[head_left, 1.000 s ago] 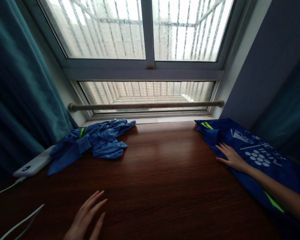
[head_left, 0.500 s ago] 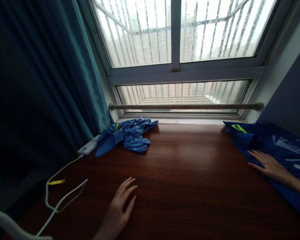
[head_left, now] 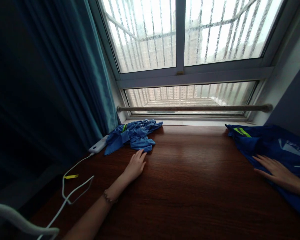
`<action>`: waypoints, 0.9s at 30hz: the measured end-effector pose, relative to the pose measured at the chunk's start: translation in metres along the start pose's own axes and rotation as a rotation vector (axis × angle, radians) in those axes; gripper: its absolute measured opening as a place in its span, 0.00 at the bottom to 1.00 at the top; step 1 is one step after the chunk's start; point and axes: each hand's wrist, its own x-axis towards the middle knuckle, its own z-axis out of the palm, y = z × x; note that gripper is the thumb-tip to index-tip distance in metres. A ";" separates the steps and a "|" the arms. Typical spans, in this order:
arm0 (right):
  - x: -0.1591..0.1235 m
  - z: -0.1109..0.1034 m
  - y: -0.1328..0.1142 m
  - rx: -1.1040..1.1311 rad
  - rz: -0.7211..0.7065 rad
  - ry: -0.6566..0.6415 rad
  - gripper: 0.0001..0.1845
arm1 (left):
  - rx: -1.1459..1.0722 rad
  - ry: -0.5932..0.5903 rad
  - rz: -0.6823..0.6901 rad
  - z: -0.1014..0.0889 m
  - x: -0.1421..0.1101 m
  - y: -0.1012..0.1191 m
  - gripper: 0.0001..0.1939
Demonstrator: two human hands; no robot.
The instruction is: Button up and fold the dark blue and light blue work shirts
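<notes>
My left hand, a beaded bracelet on its wrist, is stretched over the dark wood tabletop. Its fingers are extended and reach the near edge of a crumpled blue cloth garment with a yellow-green stripe; whether they touch it I cannot tell. At the right, my right hand lies flat with fingers out on a larger blue cloth, spread out, with white print and yellow-green stripes. It grips nothing. The right part of that cloth runs out of view.
A white power bank-like device with a white cable and yellow tag lies by the blue curtain. A thick pale curved tube is at lower left. A horizontal rail crosses the barred window behind.
My left hand has moved forward and to the right, up to the crumpled garment. My right hand stays on the spread cloth. The whole view has shifted slightly.
</notes>
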 end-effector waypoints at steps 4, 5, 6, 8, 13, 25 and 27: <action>0.001 -0.011 -0.033 -0.151 0.011 0.101 0.32 | 0.065 0.011 -0.227 0.004 0.051 -0.012 0.18; -0.001 -0.015 -0.048 -0.174 -0.008 0.140 0.32 | 0.062 0.009 -0.249 0.003 0.058 -0.012 0.17; -0.003 -0.019 -0.065 -0.169 -0.036 0.162 0.32 | 0.063 0.013 -0.258 0.001 0.062 -0.008 0.17; -0.013 -0.028 -0.105 -0.082 -0.085 0.165 0.33 | 0.054 0.046 -0.249 -0.004 0.063 0.008 0.16; -0.040 -0.034 -0.209 0.579 0.059 -0.180 0.28 | -0.414 0.005 0.179 -0.039 0.022 0.094 0.12; 0.003 -0.020 -0.319 1.612 0.696 -0.463 0.25 | -0.212 -0.142 0.178 -0.080 0.017 0.076 0.27; 0.005 -0.021 -0.305 1.513 0.683 -0.402 0.25 | -0.062 -0.234 0.053 -0.061 0.027 0.053 0.30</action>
